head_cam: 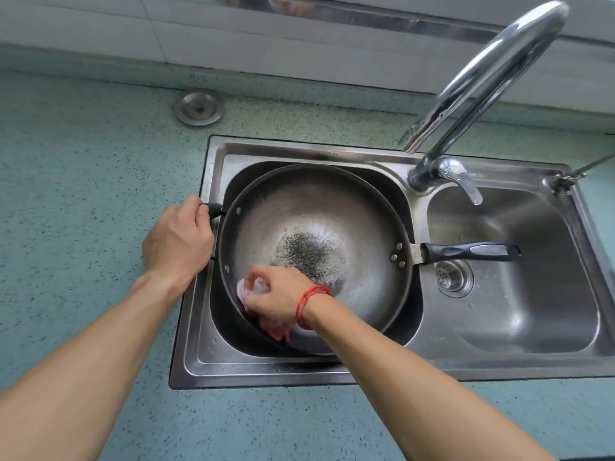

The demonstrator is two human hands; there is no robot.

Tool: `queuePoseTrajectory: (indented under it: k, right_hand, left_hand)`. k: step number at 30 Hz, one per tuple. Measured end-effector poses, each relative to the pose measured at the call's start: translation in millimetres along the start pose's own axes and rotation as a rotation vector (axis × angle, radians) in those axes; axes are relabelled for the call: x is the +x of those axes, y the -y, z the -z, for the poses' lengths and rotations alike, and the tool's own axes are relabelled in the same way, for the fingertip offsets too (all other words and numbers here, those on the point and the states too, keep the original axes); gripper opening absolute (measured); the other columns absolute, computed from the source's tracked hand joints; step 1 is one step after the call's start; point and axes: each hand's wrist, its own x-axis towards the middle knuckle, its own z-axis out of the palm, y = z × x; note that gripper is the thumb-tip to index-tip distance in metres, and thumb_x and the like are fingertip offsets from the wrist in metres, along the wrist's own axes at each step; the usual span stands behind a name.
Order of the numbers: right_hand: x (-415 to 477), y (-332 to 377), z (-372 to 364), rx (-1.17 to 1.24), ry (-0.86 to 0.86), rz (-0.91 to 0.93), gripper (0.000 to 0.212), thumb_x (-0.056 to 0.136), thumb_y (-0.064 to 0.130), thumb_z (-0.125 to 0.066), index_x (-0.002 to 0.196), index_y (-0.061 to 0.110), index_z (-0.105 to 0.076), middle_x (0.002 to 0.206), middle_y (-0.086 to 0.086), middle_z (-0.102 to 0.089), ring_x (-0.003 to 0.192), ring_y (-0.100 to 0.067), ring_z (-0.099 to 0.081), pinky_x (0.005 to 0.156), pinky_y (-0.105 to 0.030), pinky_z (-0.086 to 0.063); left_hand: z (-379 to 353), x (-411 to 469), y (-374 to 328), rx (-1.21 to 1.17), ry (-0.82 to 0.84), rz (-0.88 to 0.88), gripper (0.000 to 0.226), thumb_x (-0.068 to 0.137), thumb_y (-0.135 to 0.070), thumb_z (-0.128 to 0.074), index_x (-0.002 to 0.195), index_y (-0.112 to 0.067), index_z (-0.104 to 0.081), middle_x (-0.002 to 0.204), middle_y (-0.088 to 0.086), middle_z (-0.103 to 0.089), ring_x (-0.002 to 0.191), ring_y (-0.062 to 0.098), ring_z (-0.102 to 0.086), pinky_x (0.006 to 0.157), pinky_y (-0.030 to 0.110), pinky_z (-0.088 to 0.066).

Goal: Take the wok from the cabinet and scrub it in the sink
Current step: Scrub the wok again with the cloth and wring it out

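Wok in sink: left hand curls round side handle, right hand clutches pink cloth; brace firmly, scrub toward dark patch

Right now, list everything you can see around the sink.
wok: one, grey steel with black handles, left basin, long handle over right basin
cloth: one, pink, on wok's near inner wall
sink: one, steel, two basins, set in counter
faucet: one, chrome, behind basins
strainer: one, steel, right basin drain
disc: one, steel, on counter behind sink
counter: one, speckled teal
wristband: one, red, right wrist
left hand: grips wok's side handle
right hand: holds cloth
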Motion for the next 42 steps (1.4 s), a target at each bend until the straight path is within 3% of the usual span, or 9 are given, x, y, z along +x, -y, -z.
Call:
queuePoseTrajectory:
  k: [4, 9, 11, 15, 20, 23, 32, 37, 42]
  right_hand:
    - [-18.0, -26.9, 9.2, -0.228, 0.169, -0.112, 0.022, 0.086, 0.044, -0.052, 0.085, 0.025, -0.064, 0.093, 0.000, -0.074, 0.082, -0.025, -0.070, 0.074, -0.023, -0.053]
    - [-25.3, -50.8, 29.7, -0.386, 0.290, -0.347, 0.020, 0.090, 0.019, -0.048, 0.093, 0.017, -0.067, 0.072, -0.006, -0.075, 0.053, -0.020, -0.071, 0.061, -0.028, -0.060]
    - [-22.2, -59.8, 44.2, -0.616, 0.184, -0.385, 0.017, 0.089, 0.012, -0.056, 0.101, 0.012, -0.067, 0.070, -0.007, -0.074, 0.058, -0.020, -0.073, 0.069, -0.032, -0.061]
    - [-9.1, -79.7, 68.7, -0.725, -0.123, -0.472, 0.046, 0.086, 0.017, -0.069, 0.128, 0.009, -0.053, 0.124, -0.018, -0.051, 0.112, -0.036, -0.056, 0.088, -0.042, -0.051]
    - [31.0, -90.4, 65.3, -0.472, -0.506, -0.340, 0.036, 0.091, 0.009, -0.058, 0.124, 0.004, -0.046, 0.123, -0.018, -0.042, 0.107, -0.040, -0.047, 0.074, -0.038, -0.041]
    - [54.2, -78.3, 54.3, -0.385, -0.586, -0.261, 0.035, 0.093, 0.016, -0.052, 0.126, 0.009, -0.044, 0.130, -0.014, -0.039, 0.108, -0.038, -0.041, 0.077, -0.042, -0.043]
    - [19.8, -47.9, -16.9, -0.414, -0.431, 0.077, 0.029, 0.084, 0.021, -0.059, 0.113, 0.019, -0.059, 0.117, -0.012, -0.051, 0.101, -0.035, -0.046, 0.072, -0.036, -0.043]
    - [-14.8, -66.4, -7.3, -0.331, -0.207, -0.057, 0.027, 0.079, 0.008, -0.060, 0.100, 0.024, -0.065, 0.109, -0.007, -0.047, 0.096, -0.033, -0.054, 0.079, -0.038, -0.053]
    - [-27.7, -67.2, 11.9, -0.243, -0.125, -0.196, 0.025, 0.072, -0.003, -0.063, 0.080, 0.020, -0.069, 0.105, -0.001, -0.048, 0.076, -0.026, -0.066, 0.070, -0.037, -0.060]
  left_hand:
    - [0.5, -0.5, 0.5, 0.001, 0.007, -0.006, 0.026, 0.104, -0.033, -0.032, 0.086, -0.018, -0.043, 0.078, 0.008, -0.051, 0.072, 0.030, -0.048, 0.060, 0.037, -0.035]
    - [3.3, -3.1, -0.7, 0.009, 0.020, -0.017, 0.026, 0.105, -0.032, -0.032, 0.085, -0.017, -0.042, 0.077, 0.009, -0.050, 0.070, 0.029, -0.048, 0.058, 0.036, -0.033]
    - [3.8, -3.3, -0.5, 0.005, 0.020, -0.023, 0.027, 0.105, -0.032, -0.032, 0.085, -0.017, -0.041, 0.076, 0.009, -0.050, 0.070, 0.029, -0.048, 0.058, 0.036, -0.034]
    - [1.8, -2.6, 1.4, 0.018, 0.007, -0.038, 0.026, 0.105, -0.032, -0.032, 0.087, -0.016, -0.043, 0.077, 0.008, -0.051, 0.070, 0.029, -0.049, 0.058, 0.036, -0.034]
    - [-1.1, -1.6, 1.9, 0.035, -0.003, -0.033, 0.027, 0.105, -0.032, -0.032, 0.088, -0.015, -0.045, 0.077, 0.007, -0.052, 0.071, 0.027, -0.049, 0.059, 0.035, -0.033]
    - [-2.7, -0.9, 3.0, 0.043, -0.013, -0.037, 0.028, 0.104, -0.032, -0.032, 0.086, -0.015, -0.044, 0.077, 0.006, -0.051, 0.071, 0.027, -0.048, 0.059, 0.035, -0.031]
    - [0.8, -2.5, 3.6, 0.032, 0.025, -0.046, 0.028, 0.105, -0.032, -0.031, 0.087, -0.015, -0.043, 0.077, 0.007, -0.052, 0.071, 0.028, -0.049, 0.062, 0.037, -0.035]
    - [6.8, -3.7, 0.1, 0.026, 0.062, -0.045, 0.030, 0.105, -0.032, -0.028, 0.086, -0.016, -0.044, 0.078, 0.006, -0.053, 0.071, 0.027, -0.050, 0.062, 0.040, -0.039]
    - [11.6, -3.7, -2.2, 0.018, 0.116, -0.041, 0.031, 0.105, -0.033, -0.026, 0.088, -0.016, -0.046, 0.079, 0.004, -0.055, 0.071, 0.024, -0.052, 0.066, 0.044, -0.046]
